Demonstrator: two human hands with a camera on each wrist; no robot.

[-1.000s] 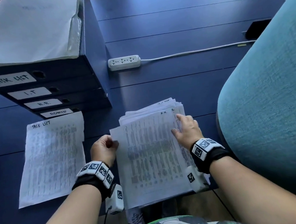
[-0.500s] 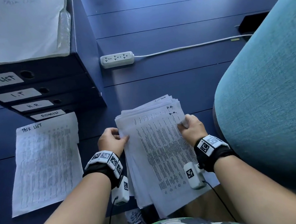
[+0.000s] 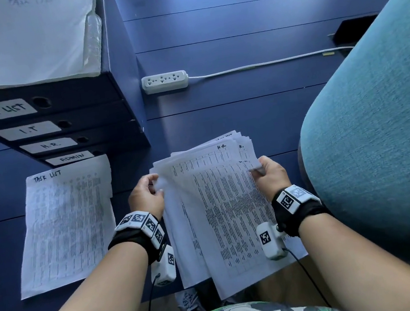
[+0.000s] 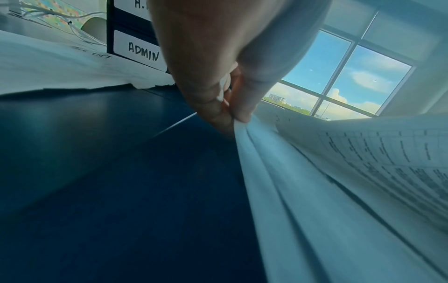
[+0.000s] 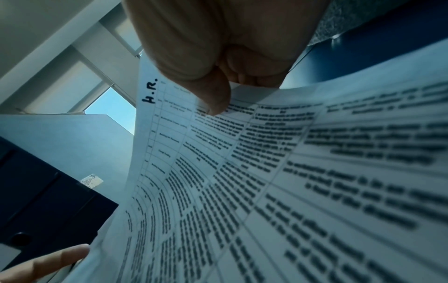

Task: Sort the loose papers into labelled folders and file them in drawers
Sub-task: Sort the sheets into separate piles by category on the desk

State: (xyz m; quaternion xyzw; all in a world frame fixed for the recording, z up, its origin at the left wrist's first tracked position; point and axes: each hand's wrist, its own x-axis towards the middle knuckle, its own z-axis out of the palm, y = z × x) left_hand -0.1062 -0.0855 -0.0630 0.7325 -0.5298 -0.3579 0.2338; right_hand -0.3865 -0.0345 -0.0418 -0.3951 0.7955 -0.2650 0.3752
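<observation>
1. Many printed sheets in one loose stack of papers [image 3: 221,205], lifted over the near edge of the desk [image 3: 245,113], fanned at the far end, several marked "H.R." by hand at the far right corner.
2. Held on the left edge by the left hand [image 3: 147,199], thumb and fingers [image 4: 213,107] pinching several sheets together.
3. Held at the far right corner by the right hand [image 3: 270,175], thumb [image 5: 213,95] pressed on the top sheet, the other fingers curled underneath.
4. To the left, flat on the desk and apart from the stack, a single sheet [image 3: 69,225] headed "TASK LIST", its far edge just under the bottom drawer.
5. Further left and far, a dark drawer unit [image 3: 67,105] with four closed drawers, labelled from top to bottom TASK LIST, I.T, H.R. and ADMIN.
6. On top of that unit, a white folder [image 3: 24,40] lying flat.
7. Beyond the stack, far on the desk, a white power strip [image 3: 165,81] with its cable running right.
8. On the right, close beside the right hand, a teal chair back [image 3: 378,132].
9. Behind, in the left wrist view, a window [image 4: 339,82] with blue sky and clouds.
</observation>
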